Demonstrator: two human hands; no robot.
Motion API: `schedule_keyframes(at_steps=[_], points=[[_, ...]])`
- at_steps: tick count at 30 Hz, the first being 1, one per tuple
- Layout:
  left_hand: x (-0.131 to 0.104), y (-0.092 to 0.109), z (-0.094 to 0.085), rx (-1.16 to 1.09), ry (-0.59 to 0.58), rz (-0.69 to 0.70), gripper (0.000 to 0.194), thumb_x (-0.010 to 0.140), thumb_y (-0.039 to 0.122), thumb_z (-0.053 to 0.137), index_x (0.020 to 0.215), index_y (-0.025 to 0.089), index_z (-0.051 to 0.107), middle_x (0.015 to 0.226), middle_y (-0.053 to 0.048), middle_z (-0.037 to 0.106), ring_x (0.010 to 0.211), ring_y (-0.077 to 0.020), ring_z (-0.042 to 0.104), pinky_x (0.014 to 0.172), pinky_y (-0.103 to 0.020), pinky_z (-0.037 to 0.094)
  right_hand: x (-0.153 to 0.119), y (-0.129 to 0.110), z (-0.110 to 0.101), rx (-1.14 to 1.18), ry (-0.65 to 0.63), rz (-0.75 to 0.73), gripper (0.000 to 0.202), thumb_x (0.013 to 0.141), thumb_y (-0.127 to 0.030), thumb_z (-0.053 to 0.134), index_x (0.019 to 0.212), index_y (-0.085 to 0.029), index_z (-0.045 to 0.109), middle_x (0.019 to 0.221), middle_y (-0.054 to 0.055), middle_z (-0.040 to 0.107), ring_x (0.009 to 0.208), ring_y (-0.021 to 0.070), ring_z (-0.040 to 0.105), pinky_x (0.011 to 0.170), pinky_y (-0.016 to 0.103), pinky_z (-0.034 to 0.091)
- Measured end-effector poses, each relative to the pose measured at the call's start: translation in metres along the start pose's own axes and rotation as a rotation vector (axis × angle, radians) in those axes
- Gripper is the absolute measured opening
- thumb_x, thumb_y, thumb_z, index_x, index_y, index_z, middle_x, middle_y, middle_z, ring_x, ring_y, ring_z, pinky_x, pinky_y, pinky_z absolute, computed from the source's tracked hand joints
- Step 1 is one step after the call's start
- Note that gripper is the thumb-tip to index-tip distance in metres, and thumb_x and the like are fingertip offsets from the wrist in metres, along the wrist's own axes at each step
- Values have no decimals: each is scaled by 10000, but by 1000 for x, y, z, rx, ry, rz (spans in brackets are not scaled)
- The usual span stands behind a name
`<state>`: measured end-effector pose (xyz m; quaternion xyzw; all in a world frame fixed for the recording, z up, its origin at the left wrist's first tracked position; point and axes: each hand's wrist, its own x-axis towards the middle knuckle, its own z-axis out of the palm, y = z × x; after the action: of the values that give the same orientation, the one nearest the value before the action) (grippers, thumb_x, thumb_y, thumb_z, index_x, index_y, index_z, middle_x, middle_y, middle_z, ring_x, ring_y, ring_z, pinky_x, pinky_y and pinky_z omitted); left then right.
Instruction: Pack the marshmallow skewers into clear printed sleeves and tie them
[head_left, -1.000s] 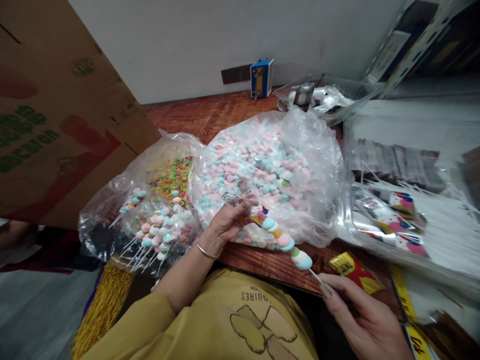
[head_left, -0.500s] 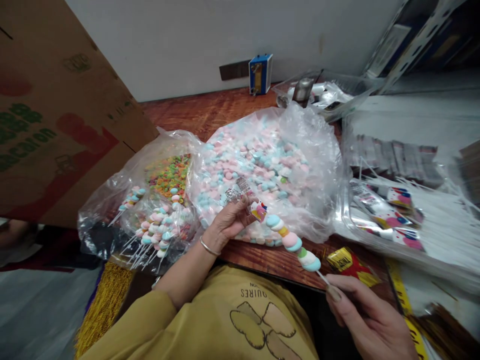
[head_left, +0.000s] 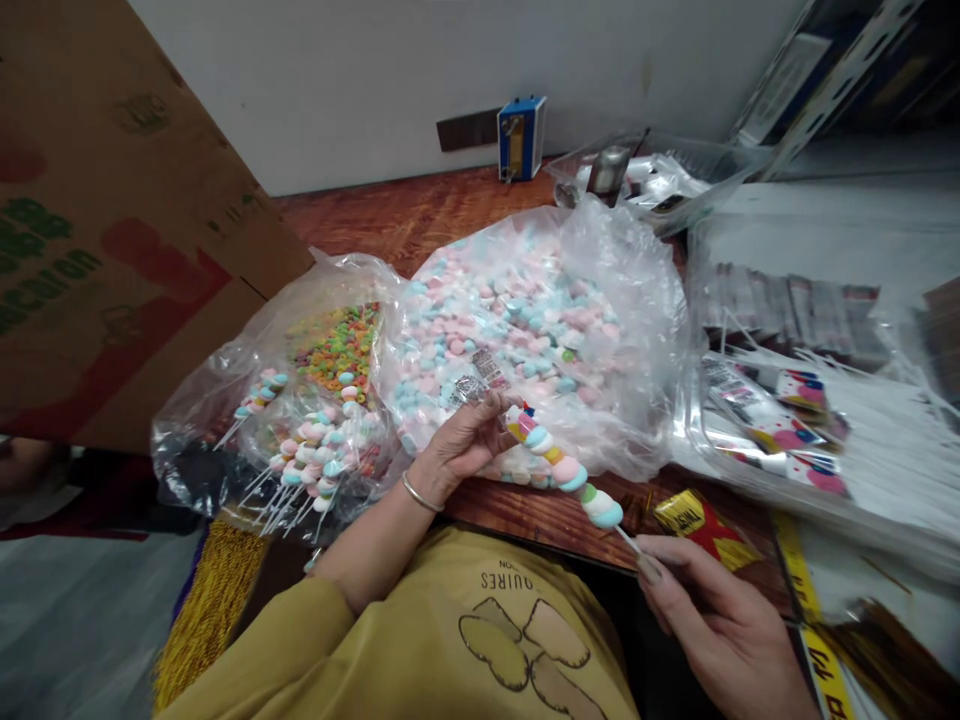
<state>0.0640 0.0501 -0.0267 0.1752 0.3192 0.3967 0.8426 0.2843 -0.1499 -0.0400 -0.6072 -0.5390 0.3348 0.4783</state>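
Note:
My left hand [head_left: 466,442], wearing a bangle, pinches a small clear wrapper [head_left: 516,424] printed in bright colours. My right hand [head_left: 724,615] grips the thin white stick of a marshmallow skewer [head_left: 570,474]. Pastel blue, white, pink, yellow and green pieces are threaded along it. The skewer slants up to the left, and its top piece is at the wrapper's mouth, seemingly just inside. Behind my left hand lies a big clear bag of loose marshmallows [head_left: 517,300]. Several finished skewers [head_left: 311,455] rest on plastic to the left.
A bag of coloured rings [head_left: 341,345] lies left of the marshmallows. On the right, a clear tray [head_left: 694,430] holds white sticks [head_left: 892,440] and printed wrappers [head_left: 795,430]. A yellow and red packet [head_left: 705,525] sits near the table edge. A tall carton [head_left: 150,230] stands at left.
My right hand has moved up and left, pushing the skewer's top end to the wrapper's mouth. My left hand stays nearly in place, still pinching the wrapper.

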Motion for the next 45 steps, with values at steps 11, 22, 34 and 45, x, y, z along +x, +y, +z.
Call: schedule_keyframes(at_steps=[11, 22, 34, 45], points=[[-4, -16, 15, 129, 49, 64, 470, 537, 368, 991, 830, 97, 740, 807, -77, 744, 782, -216, 717, 783, -341, 579, 7, -16, 17, -366, 126, -282, 143, 996, -289, 558, 1021, -233, 688, 818, -1, 784, 636, 141, 747, 600, 177, 557], [-4, -28, 37, -36, -109, 56, 465, 605, 289, 972, 950, 159, 688, 829, -13, 706, 905, -239, 736, 979, -475, 552, 11, -9, 55, -539, 339, -378, 139, 1019, -237, 545, 1052, -180, 667, 846, 56, 777, 647, 163, 710, 651, 267, 502], [0, -36, 39, -48, -39, 32, 391, 663, 360, 937, 849, 147, 667, 833, -43, 716, 947, -265, 744, 991, -485, 555, 18, -9, 78, 377, 149, 274, 316, 983, -486, 579, 851, -201, 616, 583, -59, 465, 473, 94, 402, 453, 226, 340], [-6, -48, 53, -36, 66, 49, 410, 736, 430, 878, 905, 171, 608, 788, -20, 684, 862, -239, 740, 898, -453, 591, 30, -1, 80, -351, 356, -246, 105, 991, -245, 576, 972, -195, 666, 714, 19, 654, 606, 144, 570, 598, 287, 423]])
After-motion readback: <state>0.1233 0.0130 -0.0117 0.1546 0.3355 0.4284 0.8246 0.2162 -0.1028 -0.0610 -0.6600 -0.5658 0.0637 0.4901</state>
